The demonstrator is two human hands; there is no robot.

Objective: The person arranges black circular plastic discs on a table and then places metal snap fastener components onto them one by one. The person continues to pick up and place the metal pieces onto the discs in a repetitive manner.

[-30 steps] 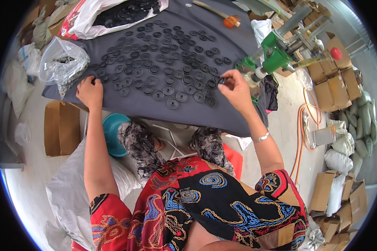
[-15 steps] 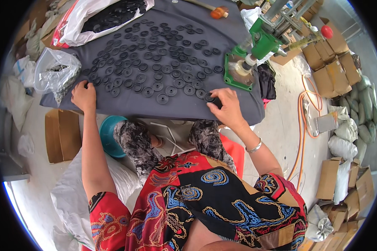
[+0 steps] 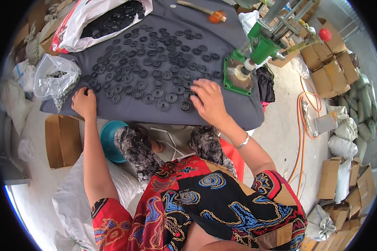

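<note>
Many black round ring-like discs [image 3: 162, 105] lie spread over the dark grey cloth of the table [image 3: 132, 112]. My right hand [image 3: 210, 102] reaches over their right-hand side, fingers stretched out and slightly apart, with no disc visible in its grasp. One disc [image 3: 185, 106] lies just left of its thumb, near the table's front. At the front left edge rests my left hand [image 3: 84, 102], its fingers curled; a dark patch shows between thumb and forefinger, and whether that is a held part I cannot tell. Beside it stands a clear plastic bag [image 3: 56, 79] of small parts.
A green hand press [image 3: 238, 77] with a red-knobbed lever stands at the table's right. A white and red sack [image 3: 73, 35] of black discs lies at the back left. A mallet [image 3: 215, 16] rests at the back. Below is a teal basin [image 3: 109, 144].
My right hand has moved left and inward, from pinching a black disc to stretched fingers. A disc now lies near its thumb at the front. My left hand stays nearly where it was.
</note>
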